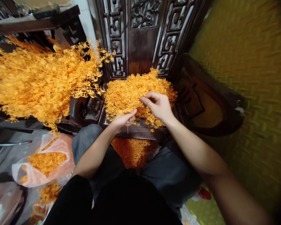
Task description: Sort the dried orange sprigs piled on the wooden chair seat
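A heap of orange artificial flower sprigs point(128, 90) lies on the seat of a dark carved wooden chair point(140, 133) in front of me. My left hand point(124, 121) pinches a thin orange sprig stem point(127, 128) at the heap's near edge, thumb pressed on the fingers. Just above and to the right, my right hand point(159, 106) is closed in a pinch over the heap, thumb against fingertips. Whatever sits between those right fingertips is too small to make out. Some loose orange bits lie on the seat's front edge.
A large bunch of orange sprigs point(42, 75) spreads over the left side. Below it, a pinkish plastic bag point(63, 147) holds more orange pieces. Further orange sprigs point(131, 150) show beneath the seat between my knees. A yellow-green textured surface point(255, 78) rises on the right.
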Available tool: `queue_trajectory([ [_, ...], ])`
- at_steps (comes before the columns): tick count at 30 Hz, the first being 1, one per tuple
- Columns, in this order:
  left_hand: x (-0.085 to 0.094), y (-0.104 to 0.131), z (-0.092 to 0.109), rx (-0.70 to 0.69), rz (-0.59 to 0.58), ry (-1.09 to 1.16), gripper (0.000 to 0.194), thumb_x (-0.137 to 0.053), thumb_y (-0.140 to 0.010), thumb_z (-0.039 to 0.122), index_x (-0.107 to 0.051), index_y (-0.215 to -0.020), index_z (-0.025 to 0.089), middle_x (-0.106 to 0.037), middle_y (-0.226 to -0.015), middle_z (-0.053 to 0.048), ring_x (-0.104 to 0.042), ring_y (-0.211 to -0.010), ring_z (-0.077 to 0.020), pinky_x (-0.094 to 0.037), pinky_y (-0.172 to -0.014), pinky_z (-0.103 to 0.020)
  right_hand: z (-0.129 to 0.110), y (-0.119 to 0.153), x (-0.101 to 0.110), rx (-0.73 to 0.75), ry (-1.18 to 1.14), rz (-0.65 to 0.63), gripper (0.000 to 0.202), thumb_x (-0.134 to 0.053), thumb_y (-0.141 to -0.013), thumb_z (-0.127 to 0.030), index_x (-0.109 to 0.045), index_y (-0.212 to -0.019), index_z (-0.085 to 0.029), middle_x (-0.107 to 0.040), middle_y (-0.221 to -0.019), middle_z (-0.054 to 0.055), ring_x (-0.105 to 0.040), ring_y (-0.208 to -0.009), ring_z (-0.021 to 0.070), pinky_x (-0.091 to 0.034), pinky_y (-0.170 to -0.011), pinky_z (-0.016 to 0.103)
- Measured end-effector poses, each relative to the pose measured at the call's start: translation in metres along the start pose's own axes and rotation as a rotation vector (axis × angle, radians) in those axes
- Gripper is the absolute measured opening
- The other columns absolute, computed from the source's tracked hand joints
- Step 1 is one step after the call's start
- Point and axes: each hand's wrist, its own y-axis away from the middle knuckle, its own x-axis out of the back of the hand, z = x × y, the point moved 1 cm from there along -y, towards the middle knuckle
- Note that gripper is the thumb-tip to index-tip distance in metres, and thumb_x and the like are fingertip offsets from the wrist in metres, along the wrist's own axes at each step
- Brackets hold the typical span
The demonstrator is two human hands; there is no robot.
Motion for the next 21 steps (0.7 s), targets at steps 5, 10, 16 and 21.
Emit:
queue_trajectory([
  [5, -0.014, 0.005, 0.006, -0.036, -0.052, 0.013, 0.061, -0.075, -0.080, 0.066, -0.037, -0.063, 0.021, -0.024, -0.055, 0.009, -0.016, -0.046, -0.0035, -0.005, -0.046, -0.027, 0.014, -0.003, -0.005, -0.139, -0.154, 0.146, 0.041, -0.077, -0.075, -0.061, -0.064, -0.077, -0.022, -0.063, -0.067, 0.003, -0.061, -0.061, 0.0165, -0.056, -0.066, 0.035],
  [10, -0.023, 0.004, 0.003, -0.010, -0.063, 0.007, 0.062, -0.071, -0.083, 0.065, -0.032, -0.061, 0.022, -0.023, -0.052, 0.009, -0.014, -0.044, -0.0036, -0.004, -0.046, -0.028, 0.024, -0.014, -0.005, -0.280, -0.362, 0.204, 0.037, -0.082, -0.067, -0.051, -0.060, -0.073, -0.021, -0.063, -0.075, 0.002, -0.059, -0.063, 0.0136, -0.056, -0.063, 0.031],
  [16, -0.012, 0.004, -0.006, 0.079, -0.104, -0.049, 0.060, -0.078, -0.075, 0.065, -0.039, -0.063, 0.022, -0.030, -0.052, 0.009, -0.016, -0.043, -0.0028, -0.003, -0.047, -0.028, 0.020, -0.020, 0.013, -0.449, -0.422, -0.227, 0.058, -0.064, -0.078, -0.075, -0.069, -0.100, -0.022, -0.075, -0.097, 0.011, -0.071, -0.089, 0.0228, -0.060, -0.065, 0.033],
  [21, -0.012, 0.007, -0.005, 0.084, -0.117, -0.030, 0.057, -0.078, -0.077, 0.062, -0.039, -0.065, 0.022, -0.029, -0.052, 0.010, -0.016, -0.043, -0.0035, -0.004, -0.047, -0.028, 0.032, -0.020, 0.010, -0.445, -0.341, -0.250, 0.045, -0.091, -0.063, -0.052, -0.069, -0.081, -0.017, -0.075, -0.086, 0.009, -0.071, -0.077, 0.0184, -0.061, -0.066, 0.030],
])
